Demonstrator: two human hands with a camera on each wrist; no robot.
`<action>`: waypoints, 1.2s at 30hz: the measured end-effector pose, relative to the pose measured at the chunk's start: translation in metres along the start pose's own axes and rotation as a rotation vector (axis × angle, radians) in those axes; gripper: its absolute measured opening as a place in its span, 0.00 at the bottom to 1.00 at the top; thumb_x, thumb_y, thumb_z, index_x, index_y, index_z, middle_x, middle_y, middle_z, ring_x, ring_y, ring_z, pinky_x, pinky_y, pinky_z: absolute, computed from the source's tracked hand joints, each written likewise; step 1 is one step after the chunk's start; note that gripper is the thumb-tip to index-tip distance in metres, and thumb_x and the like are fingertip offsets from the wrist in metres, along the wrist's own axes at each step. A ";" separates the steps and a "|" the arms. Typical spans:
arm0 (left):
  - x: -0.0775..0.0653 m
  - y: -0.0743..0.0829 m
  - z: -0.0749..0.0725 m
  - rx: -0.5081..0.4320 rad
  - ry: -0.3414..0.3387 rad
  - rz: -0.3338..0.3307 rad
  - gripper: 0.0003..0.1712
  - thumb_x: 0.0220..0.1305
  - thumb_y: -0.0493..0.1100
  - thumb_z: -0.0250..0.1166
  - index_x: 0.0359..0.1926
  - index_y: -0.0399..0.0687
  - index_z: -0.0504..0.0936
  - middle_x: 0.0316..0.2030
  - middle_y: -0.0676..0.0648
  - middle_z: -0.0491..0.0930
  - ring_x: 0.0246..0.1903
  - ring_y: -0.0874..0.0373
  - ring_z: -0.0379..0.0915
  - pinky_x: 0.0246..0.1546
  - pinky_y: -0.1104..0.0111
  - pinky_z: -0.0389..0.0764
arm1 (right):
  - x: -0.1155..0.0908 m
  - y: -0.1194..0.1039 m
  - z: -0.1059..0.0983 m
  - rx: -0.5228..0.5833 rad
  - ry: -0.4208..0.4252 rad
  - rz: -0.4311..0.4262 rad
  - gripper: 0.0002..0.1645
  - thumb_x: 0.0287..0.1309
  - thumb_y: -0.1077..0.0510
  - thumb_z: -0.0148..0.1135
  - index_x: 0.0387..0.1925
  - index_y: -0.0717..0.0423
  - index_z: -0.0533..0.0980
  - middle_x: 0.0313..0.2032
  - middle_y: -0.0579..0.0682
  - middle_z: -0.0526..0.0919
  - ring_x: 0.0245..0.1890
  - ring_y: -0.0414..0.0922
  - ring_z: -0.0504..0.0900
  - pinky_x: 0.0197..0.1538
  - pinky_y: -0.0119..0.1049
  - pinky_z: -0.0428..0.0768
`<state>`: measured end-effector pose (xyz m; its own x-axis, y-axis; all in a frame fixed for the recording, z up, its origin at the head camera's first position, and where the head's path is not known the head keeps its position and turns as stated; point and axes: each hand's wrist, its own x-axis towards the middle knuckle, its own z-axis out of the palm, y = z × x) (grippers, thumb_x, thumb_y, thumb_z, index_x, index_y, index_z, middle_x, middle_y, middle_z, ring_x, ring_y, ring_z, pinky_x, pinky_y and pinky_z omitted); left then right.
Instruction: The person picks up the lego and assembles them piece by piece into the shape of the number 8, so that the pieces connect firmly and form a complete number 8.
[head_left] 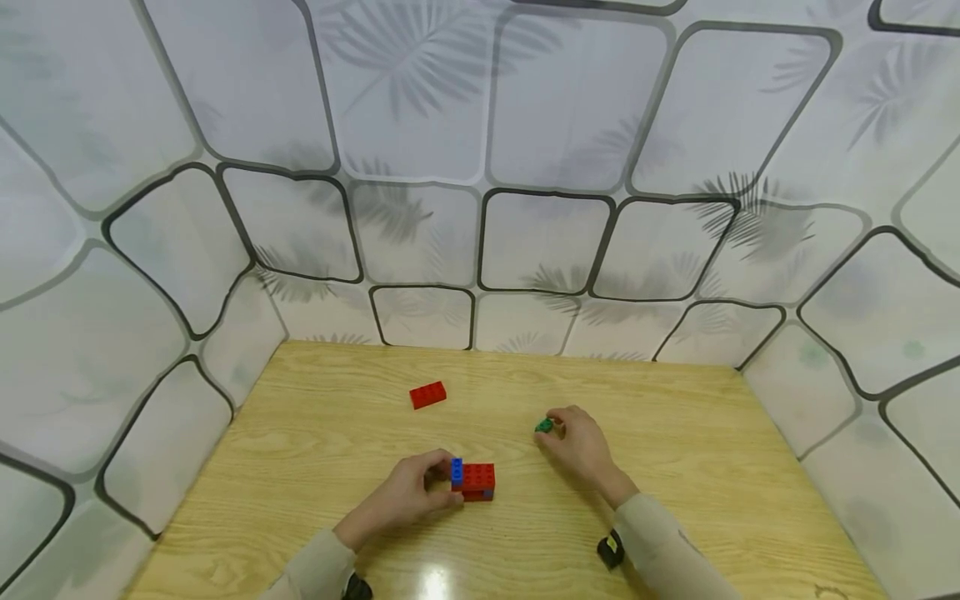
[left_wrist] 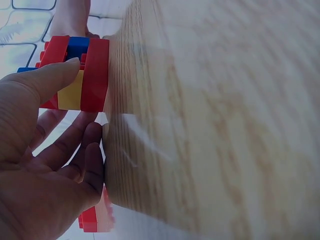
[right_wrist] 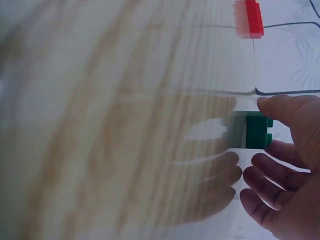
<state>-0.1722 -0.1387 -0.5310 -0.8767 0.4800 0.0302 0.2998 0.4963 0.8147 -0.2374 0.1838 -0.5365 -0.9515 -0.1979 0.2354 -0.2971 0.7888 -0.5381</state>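
Observation:
My left hand (head_left: pixel 411 490) holds a small brick build at its left side. The build has a red top brick (head_left: pixel 478 476), a blue piece (head_left: pixel 457 472) standing higher at its left end, and a yellow brick (left_wrist: pixel 70 92) between red layers. In the left wrist view the thumb lies across the build's side, while the other fingers reach behind it. Farther right, my right hand (head_left: pixel 581 446) has thumb and index finger at opposite sides of a small green brick (right_wrist: pixel 256 130), which sits on the tabletop studs up. The remaining fingers are spread and bent beside it.
A loose red brick (head_left: pixel 428 395) lies farther back on the wooden table (head_left: pixel 337 417). Patterned white panels (head_left: pixel 420 317) enclose the table at the back and both sides. Dark wrist devices show below the left sleeve (head_left: pixel 318 567) and right sleeve (head_left: pixel 660 533).

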 end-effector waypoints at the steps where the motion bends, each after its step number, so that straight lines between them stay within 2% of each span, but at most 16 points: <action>1: 0.000 0.000 0.000 0.002 0.000 0.001 0.19 0.66 0.52 0.76 0.53 0.55 0.83 0.45 0.56 0.86 0.46 0.60 0.81 0.48 0.68 0.80 | 0.000 0.000 0.000 0.001 -0.007 0.004 0.22 0.60 0.54 0.77 0.51 0.63 0.84 0.42 0.54 0.85 0.35 0.43 0.77 0.39 0.38 0.79; 10: -0.001 0.001 0.000 0.013 0.002 -0.004 0.19 0.66 0.53 0.76 0.53 0.55 0.82 0.46 0.56 0.86 0.47 0.59 0.81 0.50 0.65 0.81 | 0.001 -0.002 0.001 0.030 -0.048 0.031 0.22 0.62 0.58 0.74 0.54 0.64 0.82 0.48 0.57 0.85 0.42 0.48 0.82 0.45 0.44 0.84; 16: -0.001 0.002 0.000 0.015 0.003 -0.009 0.19 0.66 0.52 0.76 0.53 0.55 0.83 0.46 0.56 0.86 0.47 0.59 0.81 0.50 0.65 0.81 | -0.001 -0.010 -0.003 0.104 -0.063 0.042 0.22 0.62 0.59 0.72 0.55 0.64 0.82 0.51 0.58 0.84 0.49 0.55 0.86 0.51 0.49 0.87; 19: -0.001 0.002 0.000 0.010 0.003 -0.013 0.19 0.66 0.53 0.76 0.53 0.55 0.83 0.46 0.56 0.86 0.47 0.59 0.81 0.49 0.66 0.81 | -0.002 -0.017 -0.006 0.124 -0.071 0.033 0.22 0.62 0.60 0.73 0.56 0.63 0.82 0.52 0.57 0.85 0.50 0.55 0.86 0.50 0.49 0.86; 24: 0.000 0.003 0.000 0.008 0.003 -0.018 0.18 0.66 0.52 0.76 0.52 0.55 0.83 0.45 0.56 0.86 0.47 0.59 0.81 0.49 0.66 0.81 | -0.005 -0.027 -0.006 0.134 -0.084 -0.001 0.22 0.62 0.61 0.73 0.56 0.62 0.82 0.50 0.55 0.88 0.49 0.52 0.86 0.47 0.46 0.85; 31: 0.000 0.003 0.000 -0.010 -0.001 -0.028 0.19 0.66 0.52 0.76 0.53 0.54 0.83 0.46 0.56 0.86 0.48 0.58 0.81 0.50 0.65 0.81 | -0.010 -0.040 -0.009 0.195 -0.094 -0.095 0.20 0.62 0.61 0.72 0.55 0.62 0.82 0.48 0.53 0.88 0.50 0.53 0.85 0.52 0.51 0.84; 36: 0.000 0.004 0.000 -0.022 -0.002 -0.028 0.19 0.66 0.51 0.76 0.54 0.54 0.83 0.46 0.56 0.86 0.48 0.58 0.82 0.49 0.66 0.80 | -0.013 -0.049 -0.011 0.184 -0.129 -0.158 0.19 0.63 0.59 0.71 0.54 0.61 0.82 0.47 0.51 0.88 0.49 0.51 0.86 0.50 0.49 0.83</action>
<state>-0.1708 -0.1371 -0.5282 -0.8840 0.4675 0.0056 0.2665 0.4939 0.8277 -0.2092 0.1541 -0.5039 -0.8908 -0.3920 0.2299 -0.4413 0.6255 -0.6435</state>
